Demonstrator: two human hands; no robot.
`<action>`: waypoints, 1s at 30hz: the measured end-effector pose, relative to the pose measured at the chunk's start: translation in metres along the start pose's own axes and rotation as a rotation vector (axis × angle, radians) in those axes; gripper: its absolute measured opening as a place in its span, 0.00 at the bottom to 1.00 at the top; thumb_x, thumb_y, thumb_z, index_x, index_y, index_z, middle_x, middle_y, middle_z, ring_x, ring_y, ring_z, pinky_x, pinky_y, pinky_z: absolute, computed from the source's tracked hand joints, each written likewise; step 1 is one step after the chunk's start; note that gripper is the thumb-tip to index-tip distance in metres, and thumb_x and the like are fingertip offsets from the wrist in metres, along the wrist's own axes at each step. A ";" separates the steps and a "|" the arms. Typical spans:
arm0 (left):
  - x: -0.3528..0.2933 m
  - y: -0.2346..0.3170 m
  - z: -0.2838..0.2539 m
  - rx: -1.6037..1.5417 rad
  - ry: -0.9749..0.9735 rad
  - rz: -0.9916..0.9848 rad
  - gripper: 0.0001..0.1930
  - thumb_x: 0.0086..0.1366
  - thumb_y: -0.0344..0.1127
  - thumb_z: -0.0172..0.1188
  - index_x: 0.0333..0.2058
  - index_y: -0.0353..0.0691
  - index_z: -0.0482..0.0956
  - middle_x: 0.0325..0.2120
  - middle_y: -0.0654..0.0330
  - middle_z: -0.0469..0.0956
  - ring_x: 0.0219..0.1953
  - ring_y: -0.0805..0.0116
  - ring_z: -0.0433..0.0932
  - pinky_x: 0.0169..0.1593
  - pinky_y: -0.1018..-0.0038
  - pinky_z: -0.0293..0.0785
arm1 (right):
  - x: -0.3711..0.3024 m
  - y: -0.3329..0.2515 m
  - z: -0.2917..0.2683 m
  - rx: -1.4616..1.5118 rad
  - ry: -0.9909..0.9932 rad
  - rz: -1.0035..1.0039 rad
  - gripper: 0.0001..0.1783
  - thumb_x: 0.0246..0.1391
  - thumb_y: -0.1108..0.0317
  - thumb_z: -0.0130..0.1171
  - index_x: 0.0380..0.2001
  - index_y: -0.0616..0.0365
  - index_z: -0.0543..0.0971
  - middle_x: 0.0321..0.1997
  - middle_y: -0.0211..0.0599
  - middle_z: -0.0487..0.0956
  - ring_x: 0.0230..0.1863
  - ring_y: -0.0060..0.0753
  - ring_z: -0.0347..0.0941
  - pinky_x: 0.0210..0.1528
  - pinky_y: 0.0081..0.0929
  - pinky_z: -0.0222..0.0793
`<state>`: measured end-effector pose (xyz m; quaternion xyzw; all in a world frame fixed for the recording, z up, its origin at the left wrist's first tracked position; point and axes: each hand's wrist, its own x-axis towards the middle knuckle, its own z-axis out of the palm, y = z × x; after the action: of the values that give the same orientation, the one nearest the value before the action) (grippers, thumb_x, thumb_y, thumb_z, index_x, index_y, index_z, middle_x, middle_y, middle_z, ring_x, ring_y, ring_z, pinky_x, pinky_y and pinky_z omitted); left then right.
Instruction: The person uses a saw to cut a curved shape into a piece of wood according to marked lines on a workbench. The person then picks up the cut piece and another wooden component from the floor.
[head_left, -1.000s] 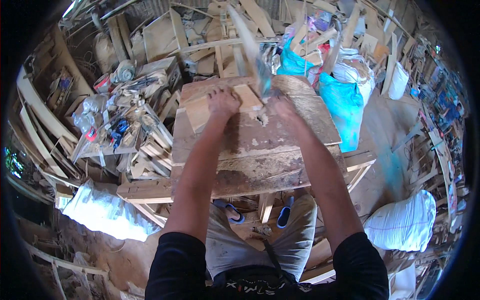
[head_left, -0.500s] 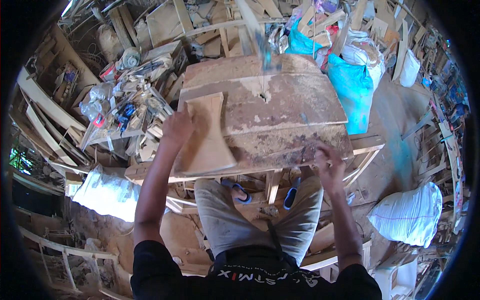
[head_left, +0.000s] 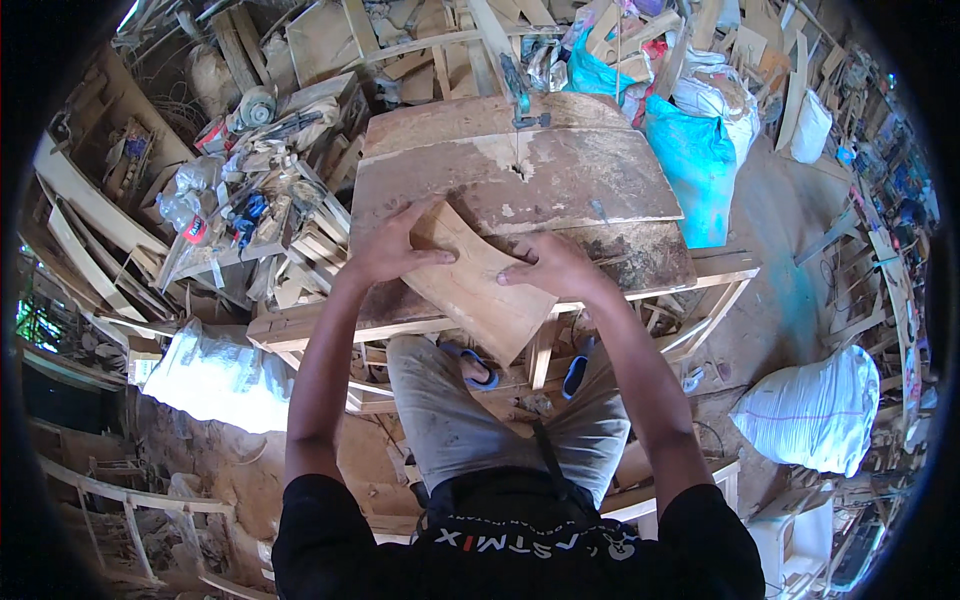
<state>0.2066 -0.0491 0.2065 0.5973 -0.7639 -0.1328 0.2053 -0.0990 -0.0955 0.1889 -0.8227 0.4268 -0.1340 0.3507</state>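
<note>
The left hand (head_left: 395, 245) and the right hand (head_left: 560, 268) are holding a pale wooden board (head_left: 480, 285) between them at the near side of the worn bench (head_left: 600, 175). The left grip is spreading partway open around the board's left edge, its thumb pressing on the upper face; the right grip is bending around the right edge, its thumb also resting on that face, while its other fingers are partly hiding from view. The board, curving inward along its side, is slanting from far left to near right, and its near end is jutting past the bench's near edge above the person's legs. Farther off, a thin upright blade (head_left: 517, 145) is standing over a ragged hole (head_left: 518, 172) in the bench top. A turquoise sack (head_left: 690, 165) is leaning beside the bench's right side, and a white sack (head_left: 815, 410) is sitting on the floor at right.
</note>
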 end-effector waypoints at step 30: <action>0.073 -0.103 -0.003 -0.194 0.086 0.106 0.20 0.64 0.43 0.73 0.50 0.38 0.86 0.46 0.50 0.85 0.50 0.49 0.83 0.55 0.62 0.77 | 0.202 -0.033 0.048 -0.452 0.306 -0.171 0.33 0.67 0.54 0.48 0.69 0.63 0.71 0.75 0.61 0.65 0.79 0.63 0.56 0.81 0.58 0.47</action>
<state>0.2815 -0.1453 0.1740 0.5384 -0.7686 -0.1692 0.3011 0.0674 -0.2209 0.1614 -0.8833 0.4227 -0.1872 0.0775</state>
